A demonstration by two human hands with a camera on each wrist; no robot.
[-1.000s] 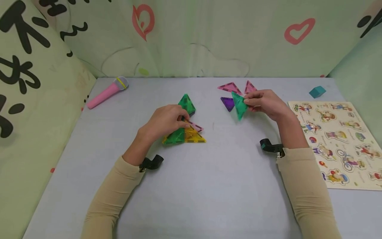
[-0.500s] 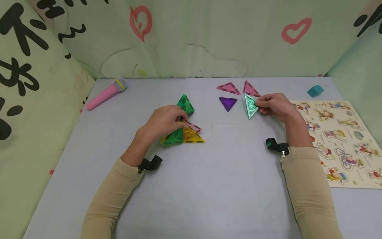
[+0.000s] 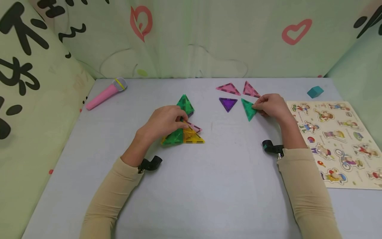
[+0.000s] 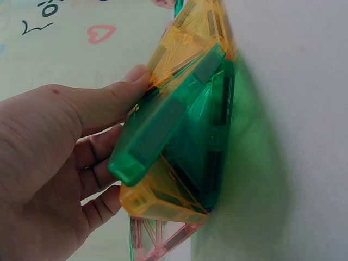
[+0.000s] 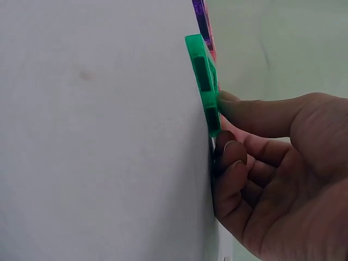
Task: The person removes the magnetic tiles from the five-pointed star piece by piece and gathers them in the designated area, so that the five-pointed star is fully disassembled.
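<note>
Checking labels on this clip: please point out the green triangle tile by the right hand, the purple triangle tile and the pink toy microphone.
green triangle tile [image 3: 247, 109], head view, middle of its face.
purple triangle tile [image 3: 228, 103], head view, its centre.
pink toy microphone [image 3: 102, 95], head view, mid-handle.

A child's play corner: toy microphone [image 3: 106, 93], picture puzzle board [image 3: 337, 139], cartoon-print cloth [image 3: 209, 36].
</note>
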